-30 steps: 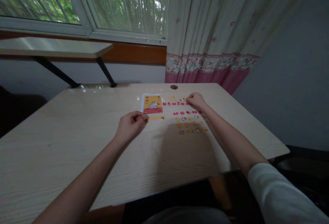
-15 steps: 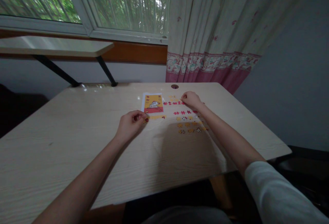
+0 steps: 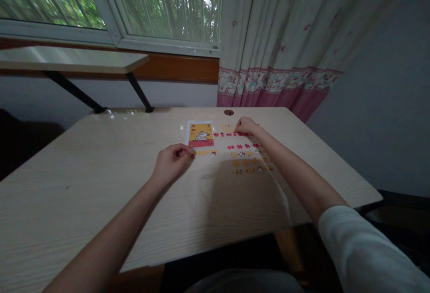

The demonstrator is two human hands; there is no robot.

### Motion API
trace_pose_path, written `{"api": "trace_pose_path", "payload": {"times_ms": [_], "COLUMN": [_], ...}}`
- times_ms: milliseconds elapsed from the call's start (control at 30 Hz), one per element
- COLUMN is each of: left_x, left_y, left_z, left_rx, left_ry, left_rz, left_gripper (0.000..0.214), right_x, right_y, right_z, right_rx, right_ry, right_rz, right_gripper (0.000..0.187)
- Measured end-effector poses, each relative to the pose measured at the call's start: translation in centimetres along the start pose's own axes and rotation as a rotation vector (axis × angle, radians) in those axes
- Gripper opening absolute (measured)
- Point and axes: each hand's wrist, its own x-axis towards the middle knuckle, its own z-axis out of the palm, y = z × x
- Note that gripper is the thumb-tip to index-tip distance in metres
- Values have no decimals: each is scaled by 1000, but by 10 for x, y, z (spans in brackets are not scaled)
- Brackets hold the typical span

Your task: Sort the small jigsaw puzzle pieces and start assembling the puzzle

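My left hand [image 3: 172,162] rests on the table with its fingers pinched on a dark-marked puzzle piece [image 3: 191,155], at the left end of a yellow strip of joined pieces [image 3: 204,152]. Just above the strip lies a picture card [image 3: 201,135] with a white animal on yellow and red. Over the far rows of loose pieces, my right hand [image 3: 247,126] is closed, its fingertips down by the yellow pieces [image 3: 227,127] and a row of red pieces [image 3: 222,134]. Whatever its fingers may hold is hidden.
Nearer me, a second red row [image 3: 239,147] and several rows of yellow and white pieces [image 3: 245,163] lie below my right forearm. Behind stand a raised shelf [image 3: 74,60], a cable hole [image 3: 229,113] and a curtain [image 3: 268,51] by the window.
My right hand has shifted slightly left and away from me, along the far rows. The left hand stays in nearly the same place at the strip.
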Motion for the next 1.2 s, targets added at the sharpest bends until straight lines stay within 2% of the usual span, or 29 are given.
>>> {"api": "trace_pose_path", "payload": {"times_ms": [100,200,233,300,367,433,600,867,967,1133,1200], "left_x": [0,0,-1,-3,-5,-8,-11,-12,-11,-8,-7], "left_y": [-1,-1,1,7,15,24,32,28,26,23,23], "left_z": [1,2,3,5,6,8,13,16,15,15,15], "left_rx": [1,-31,-53,-121,-212,-298,-417,-398,-376,-468,-504], "left_ry": [3,-6,-9,-20,-55,-110,-181,-202,-219,-133,-101], "left_rz": [-1,-7,-14,-38,-61,-64,-56,-45,-40,-104,-137], "left_gripper": [26,27,27,28,30,30,25,21,19,19,19], "right_x": [-4,-22,-30,-52,-75,-95,-120,-127,-131,-131,-130], "right_y": [-2,-8,-11,-20,-30,-39,-51,-60,-60,-53,-50], "right_z": [-1,1,2,7,13,20,31,34,37,44,46], "right_rx": [41,107,169,398,600,709,886,871,819,559,450], "right_ry": [38,134,156,156,69,-13,-169,-149,-34,405,502], "right_rz": [-16,-67,-122,-320,-512,-612,-581,-554,-588,-719,-764], "right_gripper": [15,23,23,21,18,16,15,12,14,27,31]}}
